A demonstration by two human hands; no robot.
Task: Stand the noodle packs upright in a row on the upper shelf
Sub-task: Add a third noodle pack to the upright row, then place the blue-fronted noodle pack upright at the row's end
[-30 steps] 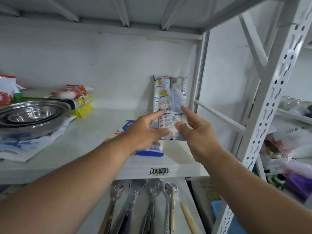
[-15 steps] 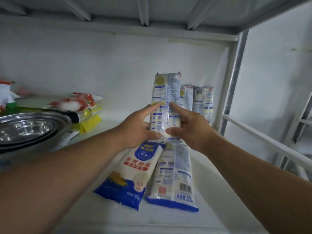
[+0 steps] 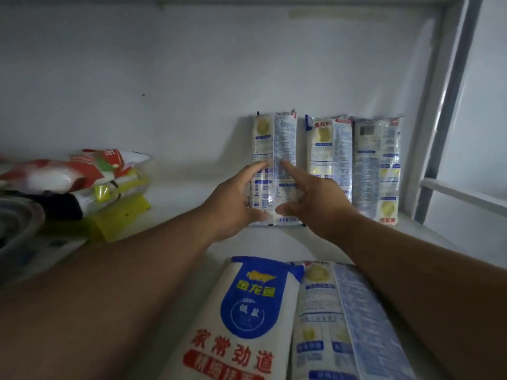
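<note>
On the white shelf (image 3: 175,198), against the back wall, we hold a noodle pack (image 3: 274,160) upright between both hands, left hand (image 3: 233,204) and right hand (image 3: 318,207), fingers closed on its lower half; two more upright packs (image 3: 354,165) stand just right of our right fingers, two flat packs (image 3: 288,325) nearer us.

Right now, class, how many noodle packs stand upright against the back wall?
3: one between both hands, one beside it, one nearest the shelf post. None looks hidden.
</note>
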